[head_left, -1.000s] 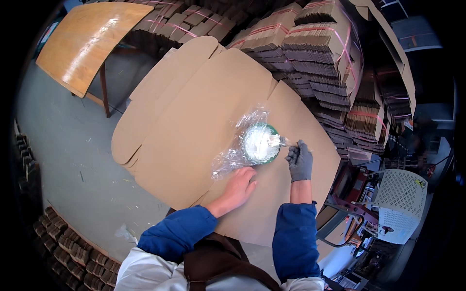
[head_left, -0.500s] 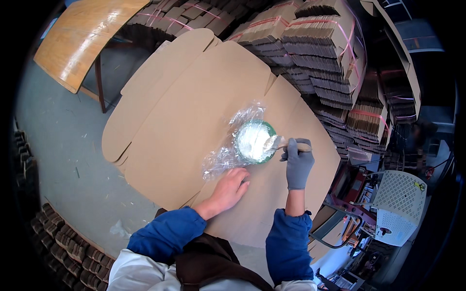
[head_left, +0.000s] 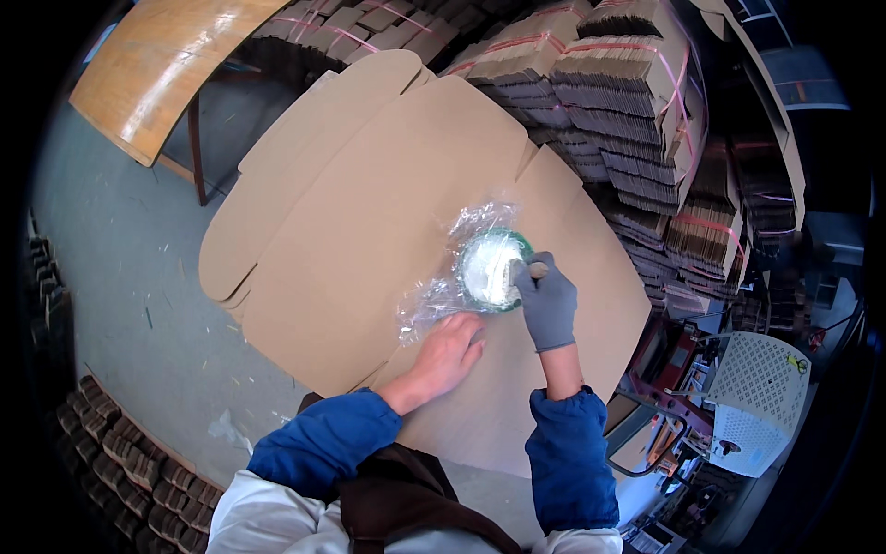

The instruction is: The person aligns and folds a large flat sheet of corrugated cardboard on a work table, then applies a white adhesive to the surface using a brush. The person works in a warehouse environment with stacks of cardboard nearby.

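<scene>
A round green bowl (head_left: 528,247) of thick white paste (head_left: 488,269) stands on a large cardboard sheet (head_left: 369,194), with crinkled clear plastic film (head_left: 432,303) around its left side. In a grey glove, my right hand (head_left: 550,300) is closed around a brush whose wooden handle end (head_left: 538,270) pokes out by the thumb. The bristles are mostly hidden by the glove and paste at the bowl's right side. My bare left hand (head_left: 447,353) lies on the cardboard by the film, just below the bowl, fingers stretched out.
Strapped stacks of flat cardboard (head_left: 618,111) rise behind and to the right. At the far left is a wooden table (head_left: 161,69). A white perforated crate (head_left: 759,397) stands on the right, and piled dark pieces (head_left: 138,466) lie at the lower left.
My right hand has turned and moved slightly left and down, bringing the brush handle more upright over the bowl. My left hand keeps its place by the film. The whole view has shifted slightly.
</scene>
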`<state>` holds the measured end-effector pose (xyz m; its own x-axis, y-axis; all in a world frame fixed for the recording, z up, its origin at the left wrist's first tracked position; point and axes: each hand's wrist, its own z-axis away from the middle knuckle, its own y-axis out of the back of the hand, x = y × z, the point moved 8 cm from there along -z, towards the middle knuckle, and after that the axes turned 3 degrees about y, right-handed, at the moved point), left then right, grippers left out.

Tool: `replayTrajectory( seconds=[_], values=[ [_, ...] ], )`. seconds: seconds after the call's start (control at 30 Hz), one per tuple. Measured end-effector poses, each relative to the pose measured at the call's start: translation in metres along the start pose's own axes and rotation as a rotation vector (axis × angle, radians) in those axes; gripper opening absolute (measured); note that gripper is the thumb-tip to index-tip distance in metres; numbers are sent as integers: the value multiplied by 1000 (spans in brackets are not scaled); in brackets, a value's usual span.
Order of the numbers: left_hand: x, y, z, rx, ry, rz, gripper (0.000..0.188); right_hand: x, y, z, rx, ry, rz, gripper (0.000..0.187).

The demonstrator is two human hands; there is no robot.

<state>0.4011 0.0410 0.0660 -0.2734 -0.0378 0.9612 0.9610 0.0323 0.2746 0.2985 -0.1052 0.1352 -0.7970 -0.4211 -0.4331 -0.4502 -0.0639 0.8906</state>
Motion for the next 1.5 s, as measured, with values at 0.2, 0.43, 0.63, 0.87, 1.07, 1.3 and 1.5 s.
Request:
replayTrajectory(
  seconds=[0.2, 0.43, 0.63, 0.87, 1.07, 1.3, 1.5],
  values=[
    [-1, 5, -3, 15, 32, 92, 29, 76, -2, 30, 272, -739, -927, 23],
    [-8, -2, 1, -43, 101, 187, 25, 120, -81, 75, 295, -1077, -2077, 38],
    [-18, -3, 6, -41, 145, 237, 21, 99, -88, 77, 255, -984, -2468, 36],
    [-22, -3, 13, -46, 183, 209, 21, 76, -91, 69, 199, -868, -2652, 32],
    [-28, -2, 28, -106, 261, 177, 21, 60, -75, 69, 196, -849, -2689, 30],
    [33, -104, 19, -362, -345, -266, 32, 94, -29, 91, 280, -673, -2804, 32],
    [52, -236, -10, -498, -511, -561, 50, 245, 126, 185, 780, -561, -2439, 37]
  ],
)
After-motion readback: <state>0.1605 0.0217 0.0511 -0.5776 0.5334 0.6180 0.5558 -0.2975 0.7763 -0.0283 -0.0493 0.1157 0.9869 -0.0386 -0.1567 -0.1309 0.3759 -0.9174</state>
